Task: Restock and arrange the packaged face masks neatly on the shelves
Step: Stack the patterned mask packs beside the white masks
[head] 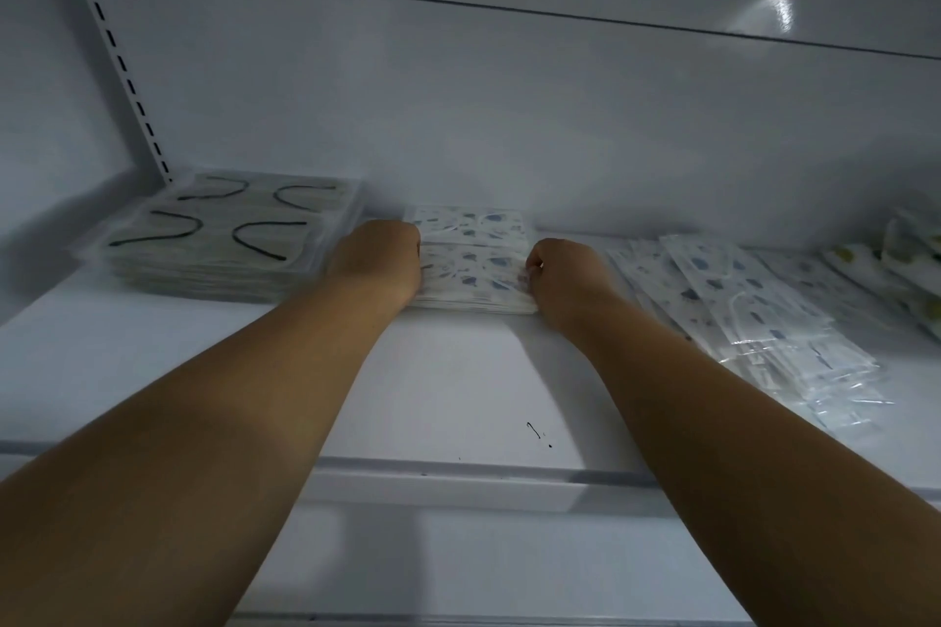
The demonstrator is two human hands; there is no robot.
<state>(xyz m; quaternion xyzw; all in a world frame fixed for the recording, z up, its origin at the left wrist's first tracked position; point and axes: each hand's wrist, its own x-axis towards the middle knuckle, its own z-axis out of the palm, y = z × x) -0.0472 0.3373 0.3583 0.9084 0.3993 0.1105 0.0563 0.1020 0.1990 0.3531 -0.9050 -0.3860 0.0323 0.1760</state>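
Head view: our left hand (379, 260) and right hand (565, 278) grip the patterned mask stack (471, 262) between the grey stack (224, 234) and loose packets (753, 316) on the shelf (448, 392).

Retail shop interior, shelf bay. White metal display shelf (458, 387) with a raised front lip, a plain white back panel (509, 117), and a slotted upright (117, 66) at far left of the kind that takes adjustable brackets. Stock on the shelf: flat stacks of sealed, individually wrapped face masks (224, 239) in several prints.
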